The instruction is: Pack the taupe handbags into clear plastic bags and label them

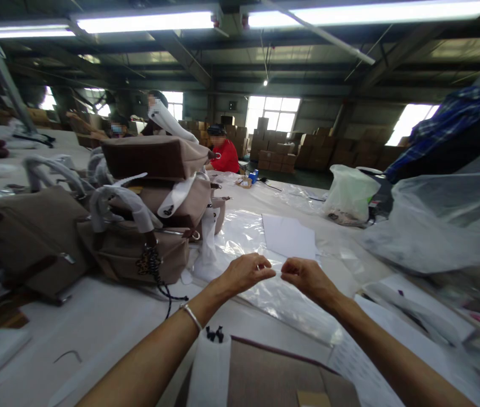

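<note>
My left hand (246, 273) and my right hand (305, 277) are raised close together over sheets of clear plastic film (274, 297). Both have curled fingers with thumb and fingertips drawn together. Whatever is between the fingertips is too small or clear to make out. Just below my forearms lies a taupe bag (274, 370), cut off by the frame's lower edge. A white-wrapped strap (212, 367) with black ends rests on it. White paper sheets (288, 236) lie on the film beyond my hands.
Taupe handbags (138, 249) with wrapped handles are piled at left. A whitish plastic bag (350, 192) and a heap of clear plastic (447, 220) stand at right. Papers (418, 311) lie by my right forearm. A person in red (227, 155) is across the table, others farther left.
</note>
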`<state>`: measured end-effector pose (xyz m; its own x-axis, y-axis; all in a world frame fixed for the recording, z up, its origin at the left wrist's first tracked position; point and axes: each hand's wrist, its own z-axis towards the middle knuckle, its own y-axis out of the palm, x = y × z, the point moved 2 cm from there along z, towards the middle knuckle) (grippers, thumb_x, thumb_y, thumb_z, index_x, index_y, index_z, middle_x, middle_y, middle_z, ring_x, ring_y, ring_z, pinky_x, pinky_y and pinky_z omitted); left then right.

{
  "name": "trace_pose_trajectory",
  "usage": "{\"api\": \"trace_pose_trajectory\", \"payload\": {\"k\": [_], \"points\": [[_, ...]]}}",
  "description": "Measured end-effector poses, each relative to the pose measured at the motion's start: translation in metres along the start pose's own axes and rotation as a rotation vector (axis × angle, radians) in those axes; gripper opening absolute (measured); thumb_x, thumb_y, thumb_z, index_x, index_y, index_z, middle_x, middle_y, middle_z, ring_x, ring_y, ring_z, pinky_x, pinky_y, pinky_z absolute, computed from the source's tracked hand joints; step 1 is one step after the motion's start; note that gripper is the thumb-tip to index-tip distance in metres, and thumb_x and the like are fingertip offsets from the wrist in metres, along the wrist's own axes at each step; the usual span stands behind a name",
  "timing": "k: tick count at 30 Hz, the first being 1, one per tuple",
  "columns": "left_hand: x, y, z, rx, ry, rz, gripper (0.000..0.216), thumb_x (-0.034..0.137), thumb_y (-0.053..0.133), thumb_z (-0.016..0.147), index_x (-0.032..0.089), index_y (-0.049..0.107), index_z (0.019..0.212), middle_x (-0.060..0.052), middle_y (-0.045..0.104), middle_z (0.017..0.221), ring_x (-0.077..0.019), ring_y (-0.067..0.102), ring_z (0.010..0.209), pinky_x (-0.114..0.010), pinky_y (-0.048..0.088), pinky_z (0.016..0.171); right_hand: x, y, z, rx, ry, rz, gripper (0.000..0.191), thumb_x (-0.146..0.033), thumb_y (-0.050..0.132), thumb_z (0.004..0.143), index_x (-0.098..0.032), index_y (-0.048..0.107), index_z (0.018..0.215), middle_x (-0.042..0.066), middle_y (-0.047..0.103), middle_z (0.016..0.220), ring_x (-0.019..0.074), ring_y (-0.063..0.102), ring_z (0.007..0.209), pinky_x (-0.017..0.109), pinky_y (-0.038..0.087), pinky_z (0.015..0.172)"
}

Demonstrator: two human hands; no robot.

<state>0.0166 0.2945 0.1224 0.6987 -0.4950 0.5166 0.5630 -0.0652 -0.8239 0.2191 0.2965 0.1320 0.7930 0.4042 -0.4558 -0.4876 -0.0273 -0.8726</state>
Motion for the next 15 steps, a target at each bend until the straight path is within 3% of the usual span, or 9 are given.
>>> {"api": "trace_pose_trajectory", "payload": {"k": [4,10,15], "points": [[0.007,0.002,-0.002,-0.033,0.012,0.044,0.013,0.027,0.06,0.088,0.024,0.073,0.087,0.001,0.074,0.088,-0.0183,0.068,0.083,-0.024,0.046,0.07,-0.011,0.0,-0.006,0.016,0.011,-0.117,0.006,-0.026,0.066,0.08,-0.02,0.068,0.081,0.004,0.071,0.081,0.0184,0.062,0.073,0.026,0.04,0.064],[0.004,0.005,-0.011,0.005,-0.024,0.157,0.025,0.012,0.047,0.088,0.02,0.062,0.106,-0.005,0.073,0.101,-0.0218,0.069,0.089,-0.029,0.05,0.075,-0.017,0.002,-0.015,-0.109,0.036,-0.212,0.022,-0.025,0.055,0.089,-0.023,0.075,0.08,0.003,0.075,0.077,0.02,0.068,0.072,0.027,0.041,0.065],[0.006,0.017,-0.015,-0.047,0.036,0.233,0.023,0.015,0.042,0.096,0.021,0.057,0.113,-0.007,0.071,0.104,-0.0218,0.071,0.09,-0.029,0.052,0.078,-0.029,0.008,-0.013,-0.125,-0.011,-0.247,0.028,-0.035,0.055,0.091,-0.024,0.073,0.11,0.004,0.076,0.107,0.0205,0.07,0.095,0.026,0.047,0.078]]}}
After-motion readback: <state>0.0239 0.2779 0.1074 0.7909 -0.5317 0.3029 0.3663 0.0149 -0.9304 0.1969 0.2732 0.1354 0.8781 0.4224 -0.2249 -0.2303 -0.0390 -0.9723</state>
